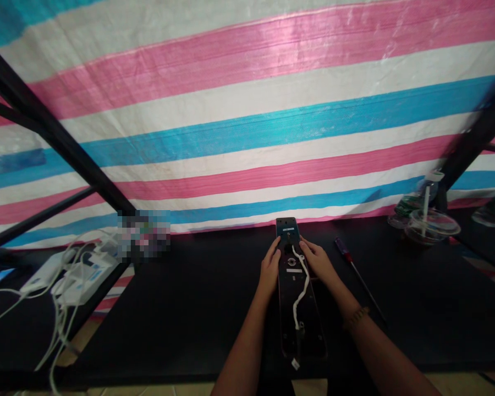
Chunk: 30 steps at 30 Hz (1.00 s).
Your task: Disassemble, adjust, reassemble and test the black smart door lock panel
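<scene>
A long dark panel (289, 308) with rounded corners lies lengthwise on the black table, looking like the plate of an electronic door lock. Down its face runs a white wrapped cable (301, 294), whose small white connector (296, 363) hangs past the near end. My left hand (269, 267) grips the panel's left edge near the far end. On the opposite edge my right hand (317, 259) holds it, thumb on top. The fingers underneath are hidden. Right of my right hand rests a screwdriver (361, 279) with a purple and red handle.
A clear plastic cup with a straw (432, 226) and a plastic bottle (410, 204) stand at the back right. White chargers and tangled cables (80, 278) lie at left, beyond a gap between tables. Black metal bars (61, 146) slant before a striped tarp (247, 132).
</scene>
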Motion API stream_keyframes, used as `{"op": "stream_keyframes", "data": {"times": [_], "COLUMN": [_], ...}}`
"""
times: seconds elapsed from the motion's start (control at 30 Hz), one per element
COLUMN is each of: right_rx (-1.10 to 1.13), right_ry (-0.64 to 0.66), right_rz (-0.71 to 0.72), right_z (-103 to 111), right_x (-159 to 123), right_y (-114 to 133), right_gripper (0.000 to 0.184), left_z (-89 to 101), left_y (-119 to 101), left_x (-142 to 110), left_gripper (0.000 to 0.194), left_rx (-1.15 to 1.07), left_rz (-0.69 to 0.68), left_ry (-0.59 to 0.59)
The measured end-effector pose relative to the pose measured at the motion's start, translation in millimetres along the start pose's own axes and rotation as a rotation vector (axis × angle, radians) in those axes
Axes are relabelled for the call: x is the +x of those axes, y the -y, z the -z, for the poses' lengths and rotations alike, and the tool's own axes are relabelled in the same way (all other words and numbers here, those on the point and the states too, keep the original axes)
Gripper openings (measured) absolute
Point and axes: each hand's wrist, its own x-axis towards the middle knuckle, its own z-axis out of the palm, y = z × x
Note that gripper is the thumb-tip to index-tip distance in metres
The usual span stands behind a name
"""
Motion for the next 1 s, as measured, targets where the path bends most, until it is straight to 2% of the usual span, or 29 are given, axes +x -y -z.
{"op": "stream_keyframes", "data": {"times": [0.2,0.43,0.57,0.7,0.87,1.0], "right_rx": [0.007,-0.013,-0.08,-0.092,-0.065,-0.096], "right_ry": [-0.002,0.005,-0.038,-0.103,-0.044,-0.04], "right_rz": [0.004,-0.055,-0.003,0.008,0.095,0.106], "right_z": [1.3,1.9,2.1,1.3,-0.5,0.4], "right_x": [-1.0,-4.3,-3.2,-5.5,-9.3,-10.6], "right_y": [4.3,8.6,9.6,13.4,15.7,15.5], "right_gripper": [0.055,0.058,0.052,0.057,0.052,0.051], "left_z": [-0.5,-3.4,-3.4,-4.0,-5.9,-7.1], "left_y": [-1.8,-5.3,-5.6,-6.2,-6.5,-4.9], "left_x": [0.8,-1.2,-0.4,2.7,6.0,6.4], "left_gripper": [0.041,0.041,0.042,0.045,0.044,0.045], "left_rx": [0.005,0.003,-0.006,-0.029,-0.038,-0.046], "left_rz": [-0.005,0.005,0.036,0.044,0.044,0.05], "left_ry": [-0.007,-0.014,-0.037,-0.046,-0.061,-0.067]}}
